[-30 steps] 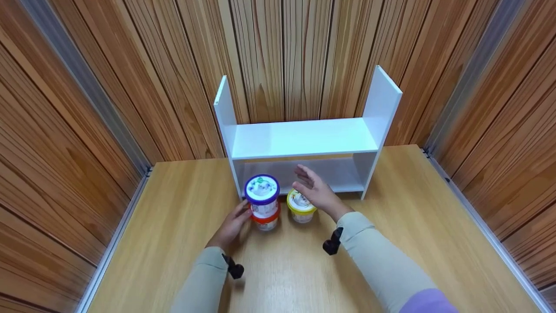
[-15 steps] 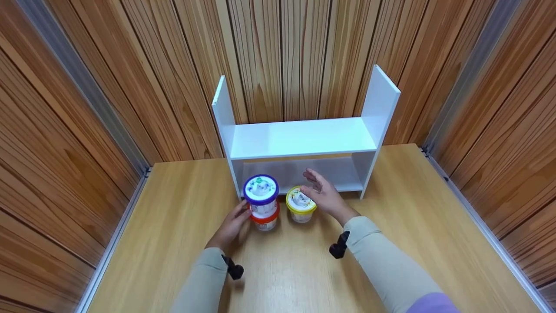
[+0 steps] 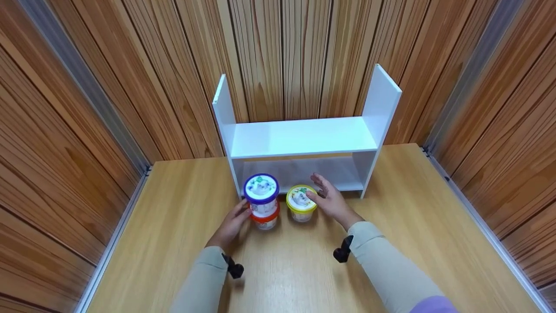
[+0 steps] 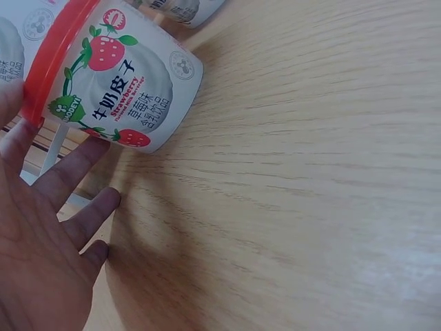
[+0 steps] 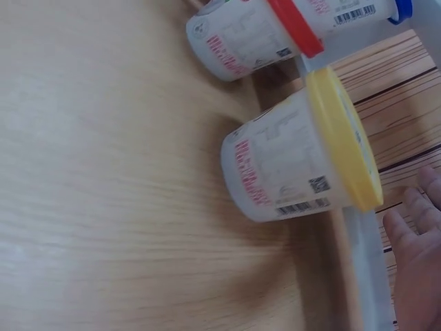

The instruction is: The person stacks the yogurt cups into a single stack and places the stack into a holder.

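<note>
A purple-lidded cup (image 3: 261, 189) stands stacked on a red-lidded strawberry cup (image 3: 266, 218) in front of the white shelf (image 3: 304, 138). My left hand (image 3: 238, 214) rests against the left side of the red-lidded cup (image 4: 117, 89), with its fingers (image 4: 76, 165) straight and spread. A yellow-lidded cup (image 3: 300, 203) stands just to the right of the stack. My right hand (image 3: 322, 192) is open beside its right side, close to the lid; I cannot tell whether it touches. In the right wrist view the yellow-lidded cup (image 5: 296, 165) lies a short way from my fingertips (image 5: 406, 231).
The wooden table (image 3: 182, 243) is boxed in by wood-panelled walls at the back and both sides. The shelf's upper board and lower bay (image 3: 304, 171) hold nothing. Bare tabletop lies to the left and right of the cups.
My right hand has come down from above the yellow-lidded cup and moved to its right side. The left hand and the stacked cups have stayed put.
</note>
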`<state>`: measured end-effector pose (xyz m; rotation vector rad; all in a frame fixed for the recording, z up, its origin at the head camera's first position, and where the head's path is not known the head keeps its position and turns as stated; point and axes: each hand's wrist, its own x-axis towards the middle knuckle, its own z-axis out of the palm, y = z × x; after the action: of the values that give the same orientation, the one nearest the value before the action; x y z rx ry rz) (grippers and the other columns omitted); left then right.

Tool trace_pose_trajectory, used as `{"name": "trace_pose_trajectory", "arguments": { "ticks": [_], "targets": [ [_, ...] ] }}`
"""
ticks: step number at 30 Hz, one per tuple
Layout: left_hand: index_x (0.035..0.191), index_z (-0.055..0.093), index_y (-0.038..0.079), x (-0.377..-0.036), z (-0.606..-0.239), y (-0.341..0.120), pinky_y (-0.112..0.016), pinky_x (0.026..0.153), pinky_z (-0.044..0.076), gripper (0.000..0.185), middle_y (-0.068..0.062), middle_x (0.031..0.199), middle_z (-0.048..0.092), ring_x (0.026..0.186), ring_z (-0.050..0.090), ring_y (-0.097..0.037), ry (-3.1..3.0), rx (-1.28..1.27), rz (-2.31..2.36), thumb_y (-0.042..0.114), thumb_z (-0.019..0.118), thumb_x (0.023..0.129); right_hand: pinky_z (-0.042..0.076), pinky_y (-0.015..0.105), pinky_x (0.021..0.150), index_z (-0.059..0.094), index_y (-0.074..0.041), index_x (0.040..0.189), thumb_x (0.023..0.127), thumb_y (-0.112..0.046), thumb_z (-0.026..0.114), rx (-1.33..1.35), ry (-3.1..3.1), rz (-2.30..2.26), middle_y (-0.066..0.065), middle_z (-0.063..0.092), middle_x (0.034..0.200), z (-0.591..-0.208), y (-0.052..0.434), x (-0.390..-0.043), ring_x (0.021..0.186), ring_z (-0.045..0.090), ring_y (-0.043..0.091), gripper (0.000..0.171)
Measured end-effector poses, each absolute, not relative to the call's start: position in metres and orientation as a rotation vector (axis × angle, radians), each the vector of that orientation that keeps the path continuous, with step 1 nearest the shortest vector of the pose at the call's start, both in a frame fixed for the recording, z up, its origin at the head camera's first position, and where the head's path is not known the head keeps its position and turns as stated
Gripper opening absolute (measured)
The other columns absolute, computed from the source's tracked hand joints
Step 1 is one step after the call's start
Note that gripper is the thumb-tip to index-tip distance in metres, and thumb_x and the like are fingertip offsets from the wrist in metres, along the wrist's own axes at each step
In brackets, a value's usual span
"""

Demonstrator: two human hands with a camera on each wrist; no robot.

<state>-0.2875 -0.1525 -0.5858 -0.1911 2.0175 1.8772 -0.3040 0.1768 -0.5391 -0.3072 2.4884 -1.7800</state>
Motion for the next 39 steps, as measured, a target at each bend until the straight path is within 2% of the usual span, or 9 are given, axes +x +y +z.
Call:
{"name": "trace_pose_trajectory", "arguments": {
  "ticks": [7,14,16,23,28,34,39],
  "targets": [
    [0.153,0.039,0.045,-0.288,-0.586,-0.154,-0.069,0.118,0.004,0.069,0.008,0.165,0.028,0.156,0.006,-0.030,2.009,-0.207,1.862,0.060,0.064,0.091,0.026,0.046,0.122,0.026,-0.011,0.160,0.097,-0.031,0.071,-0.256,2.453,-1.802,0.009,0.032,0.163,-0.552,0.179,-0.301,0.150,0.029,0.028,0.080],
    [0.159,0.034,0.031,-0.290,-0.588,-0.153,-0.063,0.121,0.012,0.066,-0.003,0.162,0.034,0.153,0.018,-0.032,2.105,-0.104,1.845,0.048,0.058,0.100,0.021,0.048,0.123,0.023,-0.006,0.160,0.091,-0.026,0.077,-0.294,2.431,-1.822,0.013,0.030,0.163,-0.562,0.177,-0.296,0.152,0.025,0.030,0.090],
    [0.159,0.034,0.030,-0.290,-0.588,-0.153,-0.062,0.121,0.012,0.065,-0.003,0.162,0.034,0.153,0.019,-0.031,2.112,-0.115,1.840,0.048,0.057,0.100,0.021,0.048,0.123,0.023,-0.006,0.160,0.090,-0.028,0.078,-0.280,2.431,-1.819,0.012,0.030,0.164,-0.565,0.177,-0.295,0.151,0.026,0.030,0.092],
    [0.158,0.034,0.035,-0.289,-0.586,-0.153,-0.066,0.119,0.008,0.068,0.001,0.164,0.031,0.154,0.015,-0.031,2.093,-0.138,1.827,0.054,0.058,0.097,0.023,0.052,0.121,0.021,-0.012,0.161,0.085,-0.034,0.083,-0.195,2.422,-1.794,0.009,0.025,0.166,-0.574,0.178,-0.290,0.150,0.028,0.033,0.101],
    [0.157,0.036,0.037,-0.289,-0.586,-0.153,-0.067,0.119,0.007,0.068,0.003,0.162,0.034,0.154,0.015,-0.031,2.083,-0.129,1.828,0.056,0.059,0.096,0.020,0.049,0.123,0.016,-0.013,0.162,0.083,-0.034,0.084,-0.165,2.400,-1.811,0.009,0.020,0.167,-0.580,0.176,-0.288,0.153,0.020,0.031,0.107],
    [0.156,0.037,0.038,-0.288,-0.586,-0.153,-0.067,0.119,0.008,0.066,0.004,0.161,0.035,0.154,0.016,-0.030,2.074,-0.149,1.834,0.054,0.060,0.096,0.022,0.047,0.122,0.016,-0.017,0.162,0.081,-0.037,0.085,-0.114,2.399,-1.825,0.008,0.022,0.167,-0.584,0.174,-0.288,0.152,0.022,0.030,0.109],
    [0.157,0.036,0.038,-0.288,-0.587,-0.153,-0.069,0.118,0.007,0.067,0.003,0.162,0.033,0.154,0.014,-0.032,2.095,-0.146,1.825,0.054,0.060,0.096,0.018,0.050,0.123,0.018,-0.014,0.162,0.080,-0.035,0.087,-0.124,2.447,-1.793,0.011,0.024,0.166,-0.586,0.172,-0.288,0.152,0.023,0.031,0.108]
  ]
}}
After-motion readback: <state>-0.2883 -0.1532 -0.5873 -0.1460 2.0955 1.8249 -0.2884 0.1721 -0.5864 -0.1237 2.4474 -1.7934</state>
